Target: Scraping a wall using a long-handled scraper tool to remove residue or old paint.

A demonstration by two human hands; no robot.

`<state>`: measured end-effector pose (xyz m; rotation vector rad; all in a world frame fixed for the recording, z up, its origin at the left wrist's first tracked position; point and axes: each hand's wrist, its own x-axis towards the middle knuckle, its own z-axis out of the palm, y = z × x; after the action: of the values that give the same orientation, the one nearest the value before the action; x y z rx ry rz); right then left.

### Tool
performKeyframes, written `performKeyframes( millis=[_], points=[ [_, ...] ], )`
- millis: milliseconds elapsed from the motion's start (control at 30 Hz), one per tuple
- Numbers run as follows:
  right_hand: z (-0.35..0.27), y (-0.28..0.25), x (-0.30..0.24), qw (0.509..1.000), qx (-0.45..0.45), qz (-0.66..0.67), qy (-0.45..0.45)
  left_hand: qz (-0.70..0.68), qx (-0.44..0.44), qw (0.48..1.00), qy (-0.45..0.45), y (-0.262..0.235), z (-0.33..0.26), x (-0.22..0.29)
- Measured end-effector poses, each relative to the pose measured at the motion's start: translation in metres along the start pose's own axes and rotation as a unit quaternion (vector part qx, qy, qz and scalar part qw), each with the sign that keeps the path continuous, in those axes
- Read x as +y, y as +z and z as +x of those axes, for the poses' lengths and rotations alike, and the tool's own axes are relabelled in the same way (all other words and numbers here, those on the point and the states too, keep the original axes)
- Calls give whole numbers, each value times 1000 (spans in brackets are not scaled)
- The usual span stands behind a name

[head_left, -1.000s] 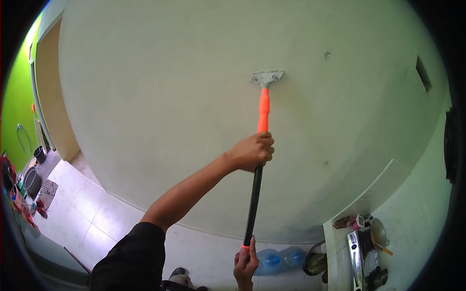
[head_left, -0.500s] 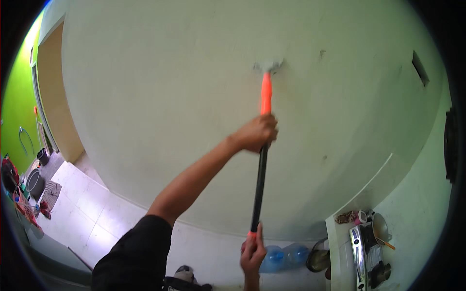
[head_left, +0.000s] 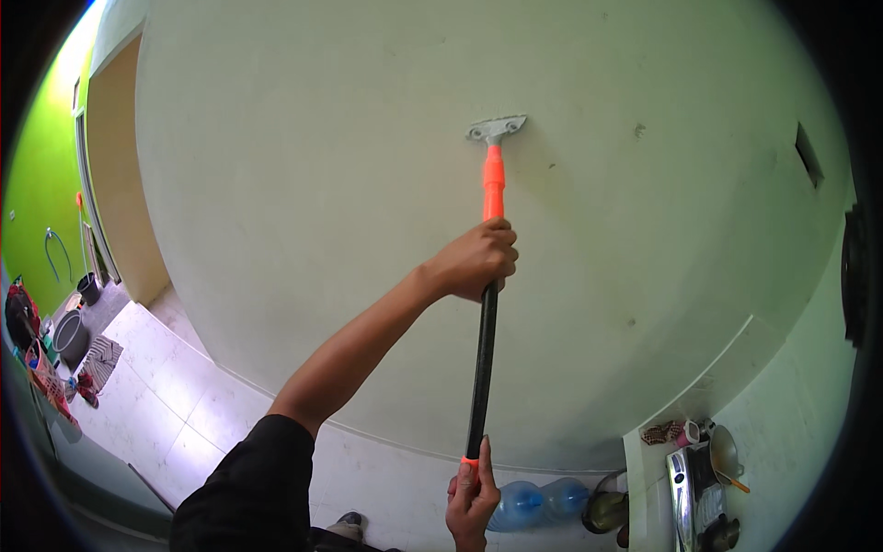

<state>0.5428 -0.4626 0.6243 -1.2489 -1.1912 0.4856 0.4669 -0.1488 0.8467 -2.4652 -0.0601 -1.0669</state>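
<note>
A long-handled scraper runs nearly upright in front of the pale wall. Its grey metal head is against or very close to the wall; contact is hard to judge. Below the head comes an orange collar, then a black pole. My left hand is wrapped round the pole just under the collar, its arm stretched up from the lower left. Lower down, my right hand grips the orange-ringed bottom end, with one finger pointing up along the pole.
Blue water jugs lie on the floor by the wall's foot. At right, a counter holds a gas stove and a wok. A doorway opens at left, with a grey basin and a striped mat near it.
The scraper head has shifted left and slightly up across the wall, both hands moving left with it. The view has turned slightly, so the wall and room appear farther right.
</note>
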Motion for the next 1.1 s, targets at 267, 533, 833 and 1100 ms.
performKeyframes(
  millis=[267, 533, 833, 1100],
  points=[
    [0, 16, -24, 1000, 14, -20, -11, -62, 66, 995, 31, -9, 4, -14],
    [10, 16, -19, 999, 27, 8, -42, -70, 72, 994, 39, -7, 12, -28],
    [13, 19, -37, 999, 24, 12, -37, -69, 5, 997, 42, -19, 16, -23],
    [17, 33, -33, 999, 38, -12, -1, -16, 72, 995, 62, -32, 20, -35]
  ],
)
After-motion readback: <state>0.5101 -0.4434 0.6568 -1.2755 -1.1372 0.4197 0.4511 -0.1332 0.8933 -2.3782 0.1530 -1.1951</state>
